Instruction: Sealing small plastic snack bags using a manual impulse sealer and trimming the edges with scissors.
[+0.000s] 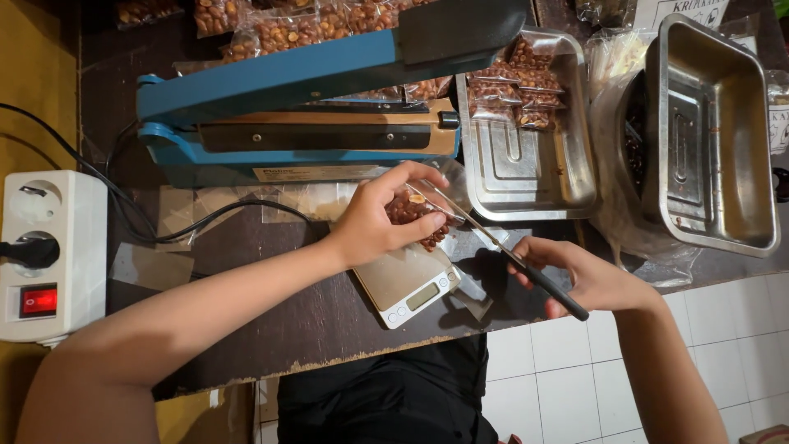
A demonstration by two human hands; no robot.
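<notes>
The left hand [374,222] grips a small clear bag of peanuts [415,215] above the digital scale [407,284], just near of the blue heat sealer [304,107]. The right hand [575,275] is closed on scissors [501,247], whose blades reach the bag's top, near of a steel tray [534,173] on the worktop [312,321].

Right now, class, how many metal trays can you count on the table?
2: one tray right of the blue sealer, holding nut packets; another tray tilted at far right.

Bare forearms reach in from below: the left hand [380,220] curls in a closed grip, palm down, while the right hand [575,278] clenches, fingers wrapped.
</notes>
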